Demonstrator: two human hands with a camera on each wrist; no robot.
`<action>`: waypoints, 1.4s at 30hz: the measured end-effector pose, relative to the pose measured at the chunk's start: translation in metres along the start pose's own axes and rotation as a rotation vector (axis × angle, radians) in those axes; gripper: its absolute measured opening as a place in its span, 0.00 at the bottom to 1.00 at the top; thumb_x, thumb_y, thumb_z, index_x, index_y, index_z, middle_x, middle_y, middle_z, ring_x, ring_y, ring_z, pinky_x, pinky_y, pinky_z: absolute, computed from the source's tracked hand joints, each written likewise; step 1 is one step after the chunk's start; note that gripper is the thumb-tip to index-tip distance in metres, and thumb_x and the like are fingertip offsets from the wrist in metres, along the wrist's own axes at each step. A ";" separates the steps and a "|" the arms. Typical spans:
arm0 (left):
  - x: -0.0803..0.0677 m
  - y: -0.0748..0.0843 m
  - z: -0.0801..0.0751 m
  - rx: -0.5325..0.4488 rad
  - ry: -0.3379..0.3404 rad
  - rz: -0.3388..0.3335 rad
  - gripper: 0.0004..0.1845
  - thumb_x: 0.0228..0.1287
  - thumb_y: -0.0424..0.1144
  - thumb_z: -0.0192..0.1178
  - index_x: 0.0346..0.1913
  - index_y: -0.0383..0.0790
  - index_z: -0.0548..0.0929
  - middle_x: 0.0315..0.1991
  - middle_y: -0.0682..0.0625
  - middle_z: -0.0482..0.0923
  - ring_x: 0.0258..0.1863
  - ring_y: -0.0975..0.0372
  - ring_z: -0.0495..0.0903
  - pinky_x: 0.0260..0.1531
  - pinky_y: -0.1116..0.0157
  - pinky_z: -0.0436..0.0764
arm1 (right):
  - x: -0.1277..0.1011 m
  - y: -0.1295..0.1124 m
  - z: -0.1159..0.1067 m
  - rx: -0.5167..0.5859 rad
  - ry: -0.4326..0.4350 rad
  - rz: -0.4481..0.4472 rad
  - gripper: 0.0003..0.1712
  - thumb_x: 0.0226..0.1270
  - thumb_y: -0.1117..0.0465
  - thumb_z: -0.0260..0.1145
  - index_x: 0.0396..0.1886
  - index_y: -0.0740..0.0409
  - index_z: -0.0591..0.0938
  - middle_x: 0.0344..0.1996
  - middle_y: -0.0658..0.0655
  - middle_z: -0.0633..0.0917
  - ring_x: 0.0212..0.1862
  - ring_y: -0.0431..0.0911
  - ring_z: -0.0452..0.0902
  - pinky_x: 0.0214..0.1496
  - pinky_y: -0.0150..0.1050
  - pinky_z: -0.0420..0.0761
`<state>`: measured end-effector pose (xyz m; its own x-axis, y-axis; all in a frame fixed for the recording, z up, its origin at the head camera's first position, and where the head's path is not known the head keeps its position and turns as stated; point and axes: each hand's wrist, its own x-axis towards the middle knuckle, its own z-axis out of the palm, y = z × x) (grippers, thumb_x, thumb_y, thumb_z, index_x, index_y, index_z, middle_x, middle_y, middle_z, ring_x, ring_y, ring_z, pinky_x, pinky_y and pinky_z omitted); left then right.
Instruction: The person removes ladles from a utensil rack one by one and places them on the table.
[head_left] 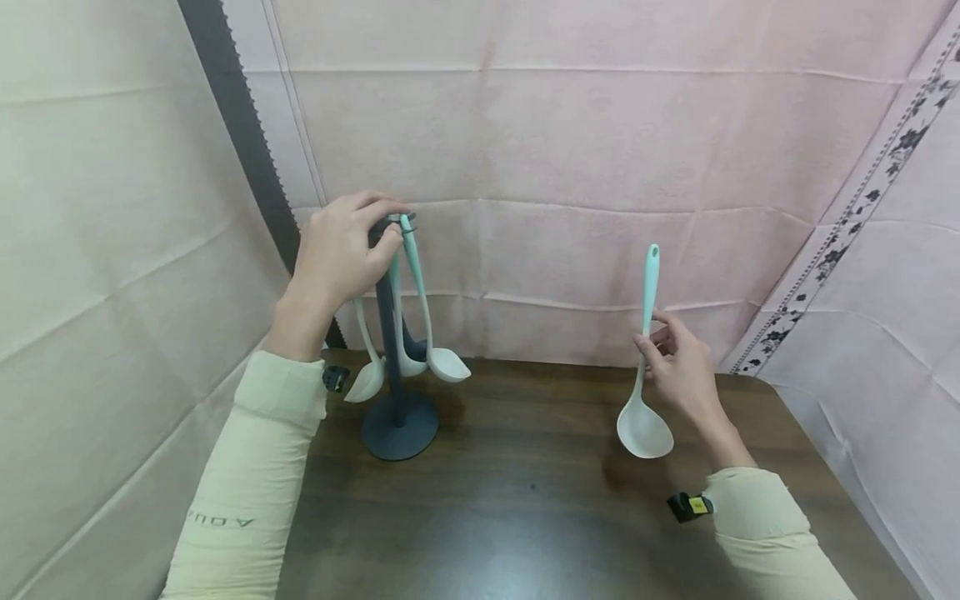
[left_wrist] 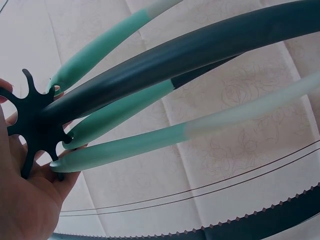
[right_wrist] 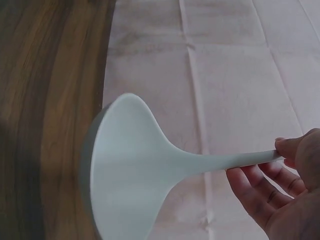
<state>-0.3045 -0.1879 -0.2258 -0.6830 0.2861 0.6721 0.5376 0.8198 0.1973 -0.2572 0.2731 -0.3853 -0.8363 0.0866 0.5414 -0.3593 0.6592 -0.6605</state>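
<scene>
A dark utensil stand (head_left: pixel 401 433) with a round base rises at the left of the table. Its hooked top (left_wrist: pixel 35 127) is gripped from above by my left hand (head_left: pixel 337 246), palm and fingers around the hooks. Three utensils with mint-green handles hang there: a left ladle (head_left: pixel 366 382), a middle one (head_left: pixel 409 365) partly behind the post, and a right ladle (head_left: pixel 448 365). Off to the right, my right hand (head_left: pixel 684 367) pinches a pale ladle (head_left: pixel 645 430) between thumb and fingers at mid-handle. This ladle is upright, bowl down, its mint-green handle end (head_left: pixel 652 267) pointing up.
The brown wooden table (head_left: pixel 517 492) ends at the back against a hanging pale cloth (head_left: pixel 555 167). More cloth (head_left: pixel 112 208) hangs on the left, and another cloth side (head_left: pixel 892 333) borders the table on the right.
</scene>
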 end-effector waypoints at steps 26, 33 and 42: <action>0.001 -0.001 0.003 0.005 0.004 0.003 0.25 0.76 0.52 0.46 0.65 0.53 0.87 0.66 0.51 0.82 0.66 0.48 0.78 0.59 0.40 0.76 | -0.030 0.061 -0.063 -0.279 -0.055 0.014 0.20 0.78 0.61 0.68 0.64 0.62 0.79 0.33 0.60 0.87 0.20 0.38 0.81 0.29 0.29 0.75; 0.002 0.002 0.003 0.003 0.010 0.009 0.25 0.76 0.51 0.46 0.64 0.53 0.87 0.65 0.51 0.82 0.64 0.48 0.79 0.57 0.42 0.77 | -0.038 0.079 -0.082 -0.323 -0.058 0.069 0.22 0.78 0.60 0.67 0.65 0.65 0.78 0.33 0.61 0.87 0.20 0.37 0.79 0.28 0.28 0.73; 0.001 0.002 0.002 0.003 0.013 0.006 0.25 0.76 0.51 0.47 0.65 0.53 0.87 0.65 0.51 0.82 0.63 0.48 0.79 0.56 0.42 0.77 | -0.049 0.099 -0.100 -0.359 -0.070 0.104 0.22 0.78 0.59 0.67 0.65 0.65 0.78 0.31 0.60 0.87 0.20 0.34 0.78 0.28 0.28 0.72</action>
<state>-0.3057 -0.1848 -0.2262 -0.6733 0.2848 0.6823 0.5402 0.8196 0.1909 -0.2100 0.4088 -0.4253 -0.8914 0.1244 0.4359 -0.1127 0.8706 -0.4790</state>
